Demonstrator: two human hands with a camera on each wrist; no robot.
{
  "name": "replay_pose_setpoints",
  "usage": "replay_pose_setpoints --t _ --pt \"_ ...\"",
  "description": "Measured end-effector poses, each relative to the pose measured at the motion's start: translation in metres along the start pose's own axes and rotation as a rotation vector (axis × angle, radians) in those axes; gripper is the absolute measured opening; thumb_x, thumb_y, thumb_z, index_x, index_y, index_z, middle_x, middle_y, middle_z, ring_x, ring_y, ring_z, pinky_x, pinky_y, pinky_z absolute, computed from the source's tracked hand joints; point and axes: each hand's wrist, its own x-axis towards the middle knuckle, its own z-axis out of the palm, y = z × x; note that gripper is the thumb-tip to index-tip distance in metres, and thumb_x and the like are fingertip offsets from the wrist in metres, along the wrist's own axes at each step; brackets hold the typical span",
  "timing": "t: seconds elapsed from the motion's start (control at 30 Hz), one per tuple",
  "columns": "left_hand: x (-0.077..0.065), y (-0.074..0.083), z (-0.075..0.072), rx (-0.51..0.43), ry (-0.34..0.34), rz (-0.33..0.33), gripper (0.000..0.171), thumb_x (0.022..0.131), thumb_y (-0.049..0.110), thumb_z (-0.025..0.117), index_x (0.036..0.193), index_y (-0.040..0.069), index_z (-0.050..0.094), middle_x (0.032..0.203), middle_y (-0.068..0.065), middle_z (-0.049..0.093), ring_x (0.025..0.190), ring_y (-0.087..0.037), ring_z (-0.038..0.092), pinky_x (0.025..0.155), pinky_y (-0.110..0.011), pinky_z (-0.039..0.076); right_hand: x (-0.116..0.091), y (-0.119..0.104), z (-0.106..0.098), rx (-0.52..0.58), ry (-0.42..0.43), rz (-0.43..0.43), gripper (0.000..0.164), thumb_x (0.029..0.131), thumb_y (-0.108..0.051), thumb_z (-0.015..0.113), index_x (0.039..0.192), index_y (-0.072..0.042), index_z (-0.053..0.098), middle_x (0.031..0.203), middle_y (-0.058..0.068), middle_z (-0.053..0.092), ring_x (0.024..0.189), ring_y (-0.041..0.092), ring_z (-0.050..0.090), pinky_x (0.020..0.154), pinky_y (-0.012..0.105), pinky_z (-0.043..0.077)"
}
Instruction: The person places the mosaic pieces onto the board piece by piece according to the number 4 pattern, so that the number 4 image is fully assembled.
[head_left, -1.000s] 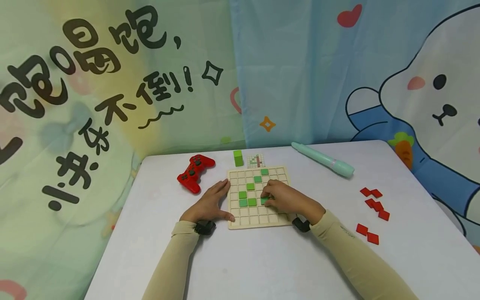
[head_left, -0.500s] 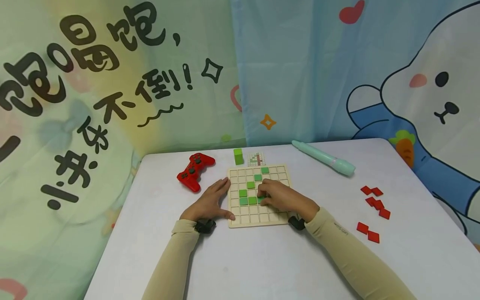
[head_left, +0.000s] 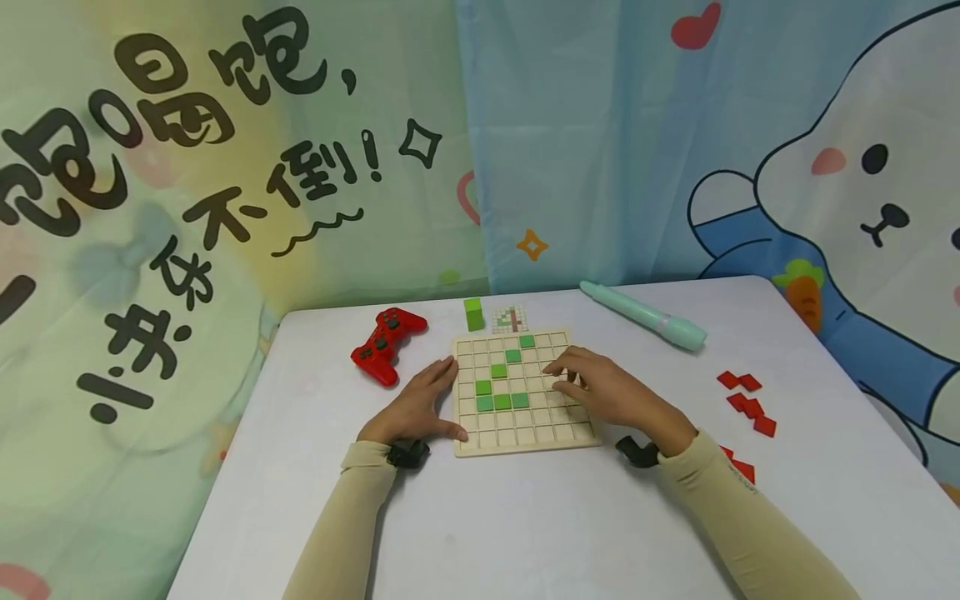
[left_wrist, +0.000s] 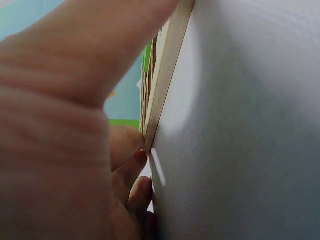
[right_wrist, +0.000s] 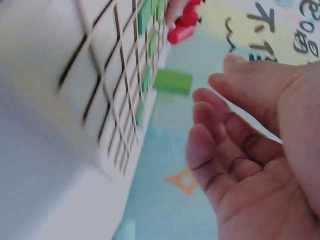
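A pale wooden grid board (head_left: 517,438) lies on the white table, with several green square tiles (head_left: 502,402) in its cells. Three of them form a row, the rest climb toward the top. My left hand (head_left: 424,404) rests along the board's left edge, thumb at the lower corner and fingers spread upward; the left wrist view shows its fingertips right at the wooden edge (left_wrist: 172,65). Over the board's right side hovers my right hand (head_left: 611,390), fingers loosely bent. In the right wrist view nothing sits between its thumb and fingers (right_wrist: 202,145).
Behind the board stand a green block (head_left: 473,314) and a small card (head_left: 509,318) with a printed grid pattern. A red game controller (head_left: 386,345) lies at the left. At the right are a mint-green pen-shaped object (head_left: 645,315) and several red tiles (head_left: 752,408), some partly behind my right sleeve.
My right hand has let go of a green tile, which now ends the row of three, and has moved right, away from it. The left hand stays at the board's edge.
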Motion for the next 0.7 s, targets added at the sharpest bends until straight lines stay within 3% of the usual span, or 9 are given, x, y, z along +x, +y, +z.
replay_pose_setpoints --t 0.13,0.3,0.43,0.57,0.7 --pt "0.001 0.001 0.001 0.002 0.002 -0.005 0.125 0.077 0.048 0.095 0.172 0.015 0.020 0.182 -0.002 0.013 0.170 -0.033 0.011 0.136 -0.056 0.022 -0.032 0.015 -0.024 -0.007 0.113 0.046 0.027 0.105 -0.016 0.069 0.131 -0.014 0.071 0.120 0.003 0.071 0.097 0.012 0.060 0.080 0.025 0.055" --pt "0.001 0.002 0.002 -0.009 -0.004 0.000 0.126 0.077 0.047 0.095 0.172 0.014 0.020 0.182 -0.004 0.013 0.169 -0.035 0.011 0.136 -0.057 0.021 -0.084 0.039 -0.053 -0.037 0.320 0.045 0.028 0.101 -0.009 0.072 0.128 -0.018 0.072 0.116 0.000 0.075 0.095 -0.002 0.057 0.080 0.012 0.051" --pt "0.001 0.002 0.002 -0.008 -0.009 0.004 0.126 0.077 0.048 0.095 0.172 0.015 0.019 0.182 -0.003 0.012 0.169 -0.035 0.010 0.136 -0.057 0.020 -0.129 0.058 -0.069 -0.031 0.432 0.159 0.027 0.103 -0.011 0.070 0.130 -0.015 0.072 0.114 0.003 0.073 0.093 -0.013 0.052 0.072 0.008 0.049" --pt "0.000 0.002 0.002 -0.002 -0.005 -0.005 0.127 0.076 0.048 0.095 0.172 0.017 0.017 0.183 -0.002 0.011 0.169 -0.034 0.011 0.136 -0.057 0.020 -0.163 0.077 -0.076 -0.038 0.428 0.352 0.027 0.108 -0.020 0.064 0.134 -0.014 0.069 0.119 0.011 0.071 0.093 -0.003 0.052 0.065 0.012 0.048" --pt "-0.001 0.000 0.002 0.002 -0.004 -0.012 0.128 0.076 0.049 0.095 0.172 0.018 0.016 0.183 -0.002 0.010 0.169 -0.033 0.011 0.136 -0.057 0.020 -0.185 0.094 -0.073 -0.068 0.418 0.474 0.032 0.110 -0.027 0.060 0.137 -0.011 0.066 0.127 0.020 0.069 0.107 0.020 0.058 0.072 0.007 0.040"
